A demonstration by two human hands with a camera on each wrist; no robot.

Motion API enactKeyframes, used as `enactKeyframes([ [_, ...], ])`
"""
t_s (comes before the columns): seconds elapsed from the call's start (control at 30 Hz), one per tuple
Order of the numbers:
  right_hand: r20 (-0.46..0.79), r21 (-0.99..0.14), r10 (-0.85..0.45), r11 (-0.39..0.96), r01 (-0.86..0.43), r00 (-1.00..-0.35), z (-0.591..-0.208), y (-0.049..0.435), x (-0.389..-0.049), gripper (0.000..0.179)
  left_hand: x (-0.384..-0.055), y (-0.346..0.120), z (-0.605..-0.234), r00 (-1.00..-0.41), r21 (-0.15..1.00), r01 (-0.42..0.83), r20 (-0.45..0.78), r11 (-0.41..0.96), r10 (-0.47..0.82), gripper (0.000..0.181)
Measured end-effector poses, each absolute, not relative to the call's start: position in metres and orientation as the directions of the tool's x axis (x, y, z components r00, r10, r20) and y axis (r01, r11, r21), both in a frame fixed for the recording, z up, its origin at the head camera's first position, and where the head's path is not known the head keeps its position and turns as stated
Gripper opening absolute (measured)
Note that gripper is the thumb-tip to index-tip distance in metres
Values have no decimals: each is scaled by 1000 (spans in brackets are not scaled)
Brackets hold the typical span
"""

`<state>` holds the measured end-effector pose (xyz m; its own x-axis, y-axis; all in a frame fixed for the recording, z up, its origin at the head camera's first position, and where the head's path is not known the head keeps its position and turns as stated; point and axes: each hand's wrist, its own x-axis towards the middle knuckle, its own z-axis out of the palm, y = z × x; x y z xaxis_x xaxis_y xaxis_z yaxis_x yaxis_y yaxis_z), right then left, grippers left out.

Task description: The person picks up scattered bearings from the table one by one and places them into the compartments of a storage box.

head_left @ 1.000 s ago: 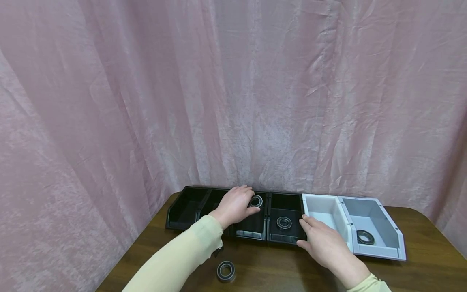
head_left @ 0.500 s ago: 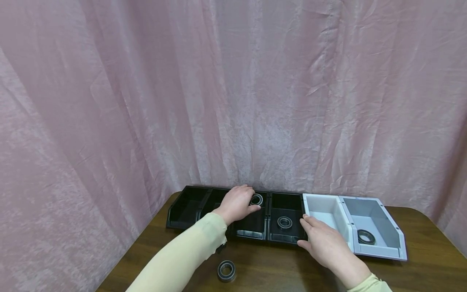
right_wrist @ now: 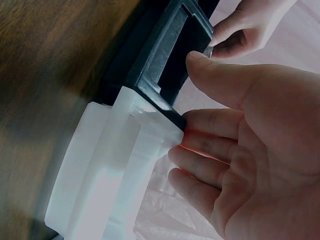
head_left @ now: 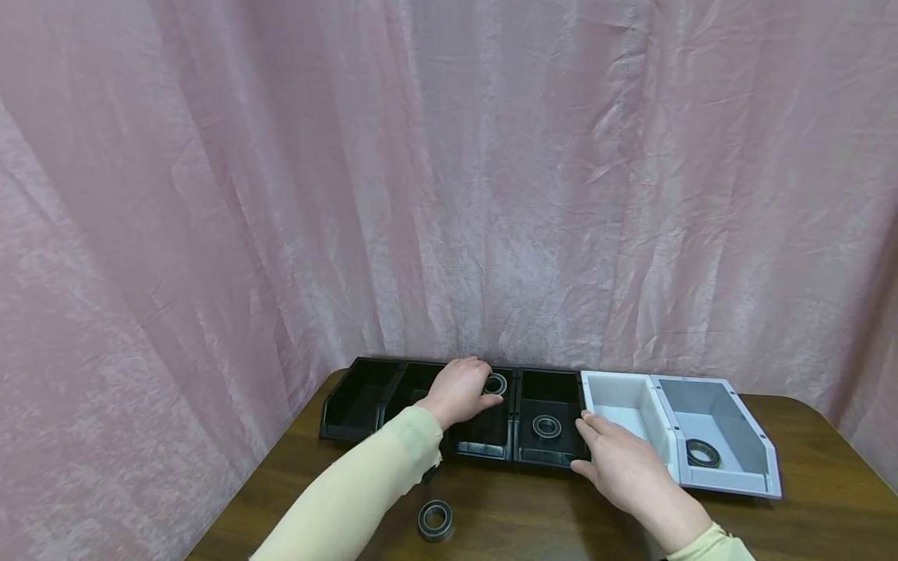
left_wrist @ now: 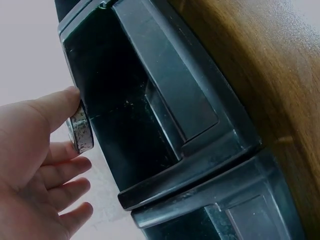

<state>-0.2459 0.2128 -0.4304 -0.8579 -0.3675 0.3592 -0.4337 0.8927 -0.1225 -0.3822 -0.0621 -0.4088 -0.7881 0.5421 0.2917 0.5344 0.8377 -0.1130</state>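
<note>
My left hand pinches a ball bearing between thumb and index finger, over the third black bin from the left. In the left wrist view the bearing is seen edge-on beside the rim of the black bin, the other fingers loosely bent. My right hand has its fingers extended, holding nothing, fingertips right at the rim where the rightmost black bin meets the white bin. A second bearing lies flat in that rightmost black bin.
A light grey bin at the right end of the row holds another bearing near its front. One more bearing lies on the wooden table in front of the bins. A pink curtain hangs behind.
My left hand and forearm have shifted very slightly to the right with the bearing. My right hand has stayed in place at the bin rim.
</note>
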Motion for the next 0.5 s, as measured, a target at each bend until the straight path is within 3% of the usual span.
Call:
enactKeyframes([
  [0.5,370,-126,-361,894,-431,-856,-432,213,-246,62,-388,-56,-423,-824,-154,495,227,855,518,40],
])
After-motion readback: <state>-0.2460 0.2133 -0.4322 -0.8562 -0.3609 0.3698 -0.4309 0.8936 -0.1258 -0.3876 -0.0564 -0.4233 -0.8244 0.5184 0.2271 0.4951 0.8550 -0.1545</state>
